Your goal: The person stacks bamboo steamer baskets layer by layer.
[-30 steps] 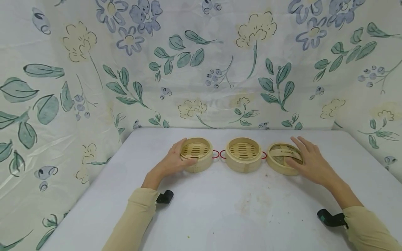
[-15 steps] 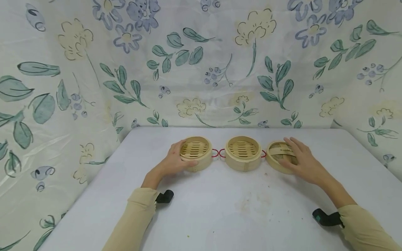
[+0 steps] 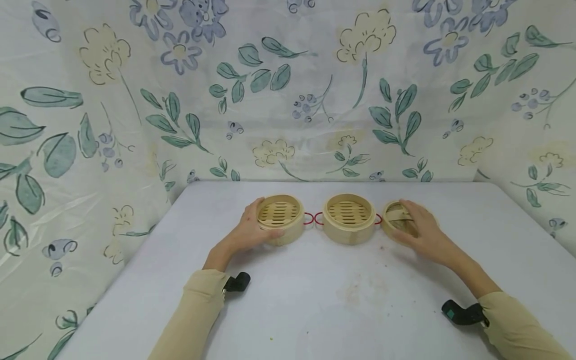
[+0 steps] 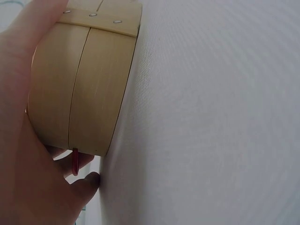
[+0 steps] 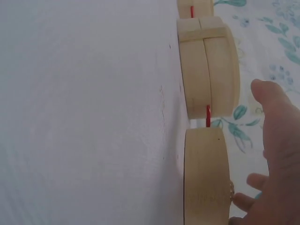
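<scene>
Three round bamboo pieces stand in a row at the back of the table. My left hand (image 3: 245,231) holds the left steamer basket (image 3: 288,234), thumb across its front and fingers round its left side. In the left wrist view the hand curves about the basket wall (image 4: 89,89), by a red loop handle (image 4: 75,161). Over the woven steamer lid (image 3: 397,216) at the right reaches my right hand (image 3: 425,232), covering part of it. The right wrist view shows its thumb apart from the lid (image 5: 206,173), with other fingertips close to the lid's top.
Between the hands stands a second slatted steamer basket (image 3: 349,234) with red loop handles. The white table (image 3: 333,295) has a faint stain and small crumbs. Behind it hangs a floral cloth (image 3: 315,125). Each wrist carries a black camera mount (image 3: 463,313).
My right hand has moved left over the lid, showing the lid's right rim. The left hand stays on its basket. The head view has shifted slightly.
</scene>
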